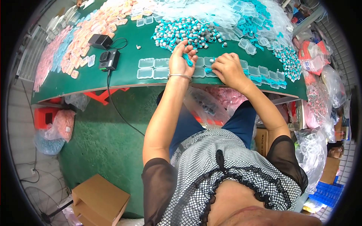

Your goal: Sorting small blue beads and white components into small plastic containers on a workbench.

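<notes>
A row of opened clear plastic cases (146,73) runs along the near side of the green table. Turned palm up above the row, my left hand (181,62) has its fingers curled round a small bunch of teal cords (187,59). My right hand (230,71) is palm down over the middle of the row, its fingertips pressed together at a case with a bit of teal in it. What those fingertips pinch is hidden. Cases to the right of this hand hold teal pieces (266,80); those at the left end look empty. Beyond my hands lies a heap of small grey-and-teal pieces (181,32).
A black two-part device (109,59) with a cable stands at the left. Peach cases (88,32) spread over the far left. More clear cases (211,11) and teal cords (260,20) pile up at the back. Small grey-and-teal pieces (288,64) lie at the right end.
</notes>
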`<control>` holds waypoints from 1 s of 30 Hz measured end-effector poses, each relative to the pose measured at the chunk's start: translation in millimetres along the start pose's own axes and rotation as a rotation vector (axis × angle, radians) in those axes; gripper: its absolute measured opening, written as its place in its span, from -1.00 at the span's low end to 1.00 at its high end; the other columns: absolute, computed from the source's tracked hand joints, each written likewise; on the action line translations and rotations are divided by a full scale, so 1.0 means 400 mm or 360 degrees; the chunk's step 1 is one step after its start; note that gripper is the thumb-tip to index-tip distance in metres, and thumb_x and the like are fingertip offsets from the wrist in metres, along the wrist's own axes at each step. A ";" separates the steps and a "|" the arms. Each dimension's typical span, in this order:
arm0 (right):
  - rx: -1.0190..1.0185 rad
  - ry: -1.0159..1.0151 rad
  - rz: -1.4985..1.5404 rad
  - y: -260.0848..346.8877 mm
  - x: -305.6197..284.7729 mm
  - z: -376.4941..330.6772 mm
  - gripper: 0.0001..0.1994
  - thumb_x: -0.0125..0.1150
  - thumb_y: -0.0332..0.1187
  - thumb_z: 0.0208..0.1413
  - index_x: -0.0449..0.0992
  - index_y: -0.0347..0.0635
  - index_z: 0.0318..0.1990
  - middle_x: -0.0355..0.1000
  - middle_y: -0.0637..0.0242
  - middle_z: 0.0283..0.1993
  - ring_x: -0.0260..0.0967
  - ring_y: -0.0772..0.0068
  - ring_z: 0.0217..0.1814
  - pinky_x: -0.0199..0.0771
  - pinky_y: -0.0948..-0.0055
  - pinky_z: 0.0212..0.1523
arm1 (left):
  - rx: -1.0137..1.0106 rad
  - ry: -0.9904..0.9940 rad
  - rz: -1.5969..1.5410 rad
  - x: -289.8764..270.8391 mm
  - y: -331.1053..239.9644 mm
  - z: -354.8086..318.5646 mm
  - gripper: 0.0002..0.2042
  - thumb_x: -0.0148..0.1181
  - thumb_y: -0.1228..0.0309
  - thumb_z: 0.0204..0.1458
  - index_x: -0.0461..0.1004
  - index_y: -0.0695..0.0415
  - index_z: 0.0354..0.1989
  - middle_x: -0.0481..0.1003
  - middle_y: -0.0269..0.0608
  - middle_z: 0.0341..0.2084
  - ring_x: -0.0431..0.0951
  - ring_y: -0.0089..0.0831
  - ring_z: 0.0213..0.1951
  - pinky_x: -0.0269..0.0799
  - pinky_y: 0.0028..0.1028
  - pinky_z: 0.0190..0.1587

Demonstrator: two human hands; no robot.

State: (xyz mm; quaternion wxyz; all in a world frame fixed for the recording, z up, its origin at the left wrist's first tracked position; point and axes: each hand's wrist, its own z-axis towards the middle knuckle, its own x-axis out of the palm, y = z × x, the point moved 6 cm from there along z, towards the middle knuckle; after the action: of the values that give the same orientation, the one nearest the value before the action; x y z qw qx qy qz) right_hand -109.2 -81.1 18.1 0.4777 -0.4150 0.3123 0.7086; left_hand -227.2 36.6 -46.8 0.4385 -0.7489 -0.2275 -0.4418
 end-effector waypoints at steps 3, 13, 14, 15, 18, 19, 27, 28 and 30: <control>0.0038 -0.0034 0.0032 0.016 -0.023 0.025 -0.83 0.33 -0.38 -0.10 0.53 -0.07 -0.30 0.42 0.41 -0.32 0.36 0.34 -0.17 0.22 0.25 -0.07 | -0.0034 -0.0026 -0.0006 -0.002 -0.003 -0.005 -0.75 0.03 0.33 0.19 0.39 0.12 -0.01 0.46 -0.22 -0.36 0.49 -0.40 -0.37 0.45 -0.41 -0.36; 0.0720 0.0025 0.1789 0.011 0.092 0.115 -0.73 0.28 -0.53 0.00 0.48 -0.24 -0.10 0.44 0.48 -0.28 0.35 0.72 -0.28 0.39 0.63 -0.29 | 0.0318 0.0372 0.0311 0.063 -0.022 -0.058 -0.58 0.02 0.15 0.22 0.25 0.10 0.16 0.43 -0.17 -0.13 0.40 -0.30 -0.02 0.39 -0.20 -0.02; 0.0664 0.0025 0.1570 0.003 0.081 0.115 -0.75 0.29 -0.53 -0.02 0.48 -0.24 -0.14 0.43 0.47 -0.30 0.34 0.72 -0.29 0.38 0.63 -0.31 | 0.0311 0.0293 0.0331 0.054 -0.040 -0.063 -0.61 0.00 0.16 0.23 0.27 0.09 0.14 0.43 -0.22 -0.14 0.39 -0.38 -0.03 0.35 -0.27 -0.03; 0.0602 0.0025 0.1352 -0.001 0.068 0.117 -0.77 0.30 -0.52 -0.03 0.48 -0.23 -0.18 0.43 0.46 -0.31 0.34 0.72 -0.30 0.37 0.63 -0.32 | 0.0308 0.0213 0.0349 0.050 -0.066 -0.073 -0.64 -0.01 0.18 0.24 0.28 0.08 0.12 0.43 -0.27 -0.16 0.38 -0.45 -0.04 0.32 -0.35 -0.05; 0.0242 0.0112 0.0869 0.031 0.044 0.115 -0.81 0.30 -0.48 -0.09 0.47 -0.17 -0.28 0.45 0.38 -0.33 0.40 0.48 -0.35 0.36 0.44 -0.30 | 0.0440 0.0156 0.0471 0.008 -0.130 -0.069 -0.67 0.01 0.22 0.23 0.32 0.07 0.10 0.46 -0.29 -0.16 0.43 -0.44 -0.08 0.35 -0.34 -0.08; -0.0004 0.0118 0.0601 0.057 0.038 0.114 -0.82 0.29 -0.46 -0.11 0.46 -0.15 -0.30 0.45 0.35 -0.34 0.42 0.38 -0.35 0.36 0.37 -0.25 | 0.0456 0.0141 0.0526 -0.003 -0.142 -0.068 -0.68 0.00 0.24 0.23 0.34 0.09 0.09 0.47 -0.26 -0.16 0.45 -0.41 -0.08 0.37 -0.32 -0.08; -0.0061 0.0076 0.0197 0.080 0.061 0.100 -0.85 0.33 -0.39 -0.14 0.52 -0.04 -0.36 0.39 0.43 -0.34 0.35 0.33 -0.13 0.23 0.25 -0.09 | 0.0420 0.0073 0.0804 -0.022 -0.142 -0.076 -0.76 0.09 0.34 0.18 0.45 0.12 -0.02 0.50 -0.31 -0.21 0.49 -0.52 -0.19 0.40 -0.48 -0.20; -0.0077 0.0052 0.0154 0.077 0.060 0.098 -0.86 0.32 -0.38 -0.15 0.53 -0.03 -0.37 0.39 0.43 -0.34 0.35 0.33 -0.15 0.23 0.25 -0.11 | 0.0431 0.0069 0.0911 -0.018 -0.138 -0.072 -0.77 0.11 0.33 0.17 0.47 0.11 -0.04 0.51 -0.32 -0.22 0.49 -0.54 -0.19 0.39 -0.50 -0.21; -0.0067 0.0017 0.0088 0.069 0.063 0.095 -0.87 0.32 -0.37 -0.15 0.54 -0.03 -0.37 0.39 0.44 -0.34 0.34 0.32 -0.16 0.23 0.25 -0.12 | 0.0474 0.0063 0.1096 -0.005 -0.131 -0.070 -0.81 0.15 0.34 0.14 0.53 0.08 -0.12 0.54 -0.37 -0.26 0.49 -0.60 -0.22 0.36 -0.56 -0.23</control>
State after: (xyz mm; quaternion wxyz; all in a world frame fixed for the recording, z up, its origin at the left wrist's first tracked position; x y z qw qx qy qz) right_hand -151.1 -48.4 14.4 0.4474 -0.4199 0.3111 0.7258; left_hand -279.6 39.6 -18.4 0.6698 -0.7008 -0.0156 -0.2448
